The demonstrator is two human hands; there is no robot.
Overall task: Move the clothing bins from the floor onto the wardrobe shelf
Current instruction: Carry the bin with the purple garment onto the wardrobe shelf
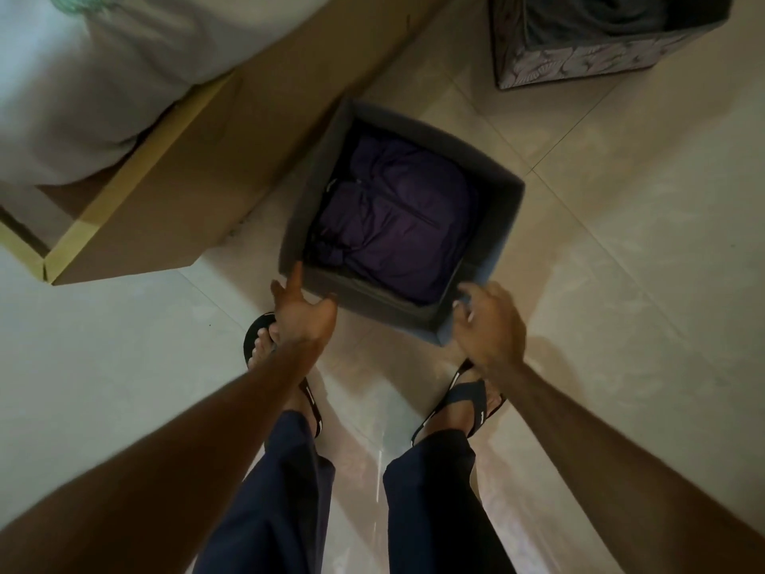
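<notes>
Bin in reach: grey fabric bin [494,225] is sitting open-topped on the tiled floor [621,283], just ahead of the person's feet, its near corner pointing between the two hands.
Contents: a folded purple garment [397,225] is lying inside, filling most of the bottom.
Left hand: the left hand [302,312] is hovering at the bin's near left corner, fingers spread and loose, the forefinger reaching up against the outer wall; it is gripping nothing.
Right hand: the right hand [488,325] is curling over the bin's near right corner, fingertips lying on or just over the rim; whether they are actually pinching the rim cannot be told.
Second bin: a patterned bin [579,60] holding dark cloth is standing at the far right of the floor, well apart from both hands.
Cardboard box: a long cardboard box [186,180] is lying along the left, just beside the grey bin's left wall.
Feet: sandals [472,403] are resting on the floor below the hands.
</notes>
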